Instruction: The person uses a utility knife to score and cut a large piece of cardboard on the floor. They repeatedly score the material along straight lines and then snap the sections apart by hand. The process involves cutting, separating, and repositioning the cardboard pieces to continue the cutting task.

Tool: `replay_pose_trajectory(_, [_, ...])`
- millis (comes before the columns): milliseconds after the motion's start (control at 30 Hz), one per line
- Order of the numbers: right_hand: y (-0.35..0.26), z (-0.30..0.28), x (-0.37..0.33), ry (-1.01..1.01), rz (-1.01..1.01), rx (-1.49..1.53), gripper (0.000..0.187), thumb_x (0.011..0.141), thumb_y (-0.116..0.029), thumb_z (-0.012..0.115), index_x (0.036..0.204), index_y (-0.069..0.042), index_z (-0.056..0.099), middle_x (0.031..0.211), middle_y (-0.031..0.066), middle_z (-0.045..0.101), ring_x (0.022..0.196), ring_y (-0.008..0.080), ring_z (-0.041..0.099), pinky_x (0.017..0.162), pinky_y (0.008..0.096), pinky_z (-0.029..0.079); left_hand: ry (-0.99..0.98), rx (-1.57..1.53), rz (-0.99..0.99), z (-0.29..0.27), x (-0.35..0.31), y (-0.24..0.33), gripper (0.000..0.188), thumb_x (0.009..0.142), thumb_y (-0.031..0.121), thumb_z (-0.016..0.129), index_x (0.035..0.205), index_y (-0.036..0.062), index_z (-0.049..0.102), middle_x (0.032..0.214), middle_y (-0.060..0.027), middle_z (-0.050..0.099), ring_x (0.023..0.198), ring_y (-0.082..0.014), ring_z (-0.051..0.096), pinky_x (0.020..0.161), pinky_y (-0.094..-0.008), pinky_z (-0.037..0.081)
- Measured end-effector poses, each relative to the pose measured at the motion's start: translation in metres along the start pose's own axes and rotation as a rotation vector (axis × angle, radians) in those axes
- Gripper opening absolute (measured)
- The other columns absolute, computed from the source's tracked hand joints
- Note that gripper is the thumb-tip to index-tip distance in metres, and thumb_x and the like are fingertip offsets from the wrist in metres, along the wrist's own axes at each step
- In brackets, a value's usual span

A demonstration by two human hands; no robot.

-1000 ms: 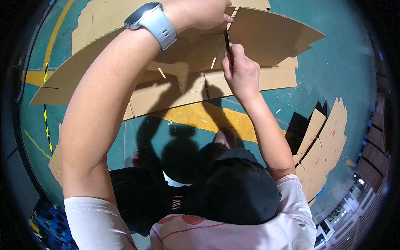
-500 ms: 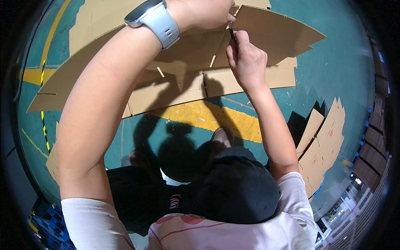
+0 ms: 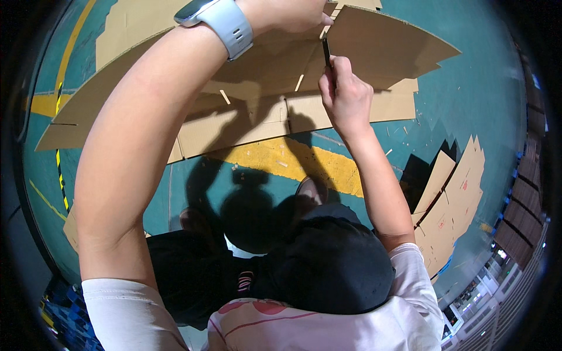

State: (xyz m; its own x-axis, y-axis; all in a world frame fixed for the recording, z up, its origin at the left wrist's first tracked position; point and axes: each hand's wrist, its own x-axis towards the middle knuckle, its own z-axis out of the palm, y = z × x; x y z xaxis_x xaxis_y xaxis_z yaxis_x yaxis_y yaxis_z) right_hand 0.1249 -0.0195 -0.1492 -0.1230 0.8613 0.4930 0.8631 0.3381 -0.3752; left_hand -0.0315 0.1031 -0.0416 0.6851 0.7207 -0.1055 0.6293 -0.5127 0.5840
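Note:
A large brown cardboard sheet with slots cut in it stands tilted up in front of me. At its upper edge, my left hand grips the board beside a narrow slit; the top of the picture cuts off part of this hand. My right hand is closed round a slim black utility knife, its tip pointing up at the slit just below the left fingertips. Whether the tip touches the board I cannot tell. A strip of the cardboard lies folded along the bottom, with a dark slot in it.
More flat cardboard lies behind at the upper left. Cut cardboard pieces rest on the green floor at the right. Small scraps are scattered over the floor and its yellow stripe. My shoe is below the board.
My right hand has drawn down slightly with the utility knife, and more of its black body shows. My left hand has shifted a little upward, still at the board's top edge.

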Motion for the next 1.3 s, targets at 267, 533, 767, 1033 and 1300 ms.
replay_pose_trajectory(267, [0.000, -0.030, -0.075, -0.222, 0.163, 0.096, 0.015, 0.083, -0.004, 0.061, 0.095, -0.004, 0.052, 0.062, 0.0125, 0.059, 0.055, 0.0288, 0.062, 0.049, 0.0389, 0.048, -0.175, 0.240, -0.186, -0.035, -0.071, -0.067, 0.042, 0.088, 0.044, 0.064, 0.099, 0.0028, 0.068, 0.064, -0.0102, 0.058, 0.057, -0.0158, 0.052, 0.053, -0.0343, 0.043])
replay_pose_trajectory(533, [-0.046, -0.010, -0.028, -0.146, -0.075, 0.269, 0.019, 0.081, -0.003, 0.064, 0.097, -0.003, 0.054, 0.063, 0.0110, 0.058, 0.057, 0.0247, 0.062, 0.050, 0.0361, 0.048, 0.006, 0.242, -0.016, -0.022, -0.078, -0.067, 0.039, 0.092, 0.041, 0.060, 0.102, 0.0045, 0.066, 0.064, -0.0109, 0.052, 0.056, -0.0169, 0.048, 0.053, -0.0342, 0.040])
replay_pose_trajectory(767, [-0.039, -0.002, 0.004, -0.027, -0.057, 0.137, 0.016, 0.082, -0.007, 0.063, 0.091, -0.006, 0.050, 0.057, 0.0091, 0.056, 0.051, 0.0257, 0.061, 0.045, 0.0372, 0.046, -0.026, 0.056, 0.004, -0.010, -0.035, -0.021, 0.024, 0.089, 0.022, 0.058, 0.090, 0.0005, 0.068, 0.076, -0.0226, 0.064, 0.068, -0.0354, 0.063, 0.066, -0.0430, 0.049])
replay_pose_trajectory(1033, [-0.036, 0.009, 0.018, -0.049, -0.082, 0.071, 0.018, 0.082, -0.011, 0.063, 0.086, -0.008, 0.045, 0.057, 0.0091, 0.057, 0.052, 0.0266, 0.061, 0.046, 0.0379, 0.048, 0.116, 0.027, 0.130, -0.002, -0.042, -0.021, 0.023, 0.089, 0.022, 0.059, 0.086, 0.0016, 0.068, 0.075, -0.0226, 0.064, 0.069, -0.0363, 0.062, 0.066, -0.0428, 0.049])
replay_pose_trajectory(1300, [-0.036, 0.015, 0.019, -0.060, -0.089, 0.071, 0.019, 0.081, -0.009, 0.063, 0.086, -0.007, 0.045, 0.058, 0.0091, 0.057, 0.053, 0.0275, 0.061, 0.047, 0.0383, 0.048, 0.086, 0.070, 0.082, 0.007, -0.032, -0.029, 0.022, 0.087, 0.020, 0.061, 0.079, 0.0008, 0.066, 0.072, -0.0219, 0.063, 0.068, -0.0380, 0.062, 0.065, -0.0432, 0.049])
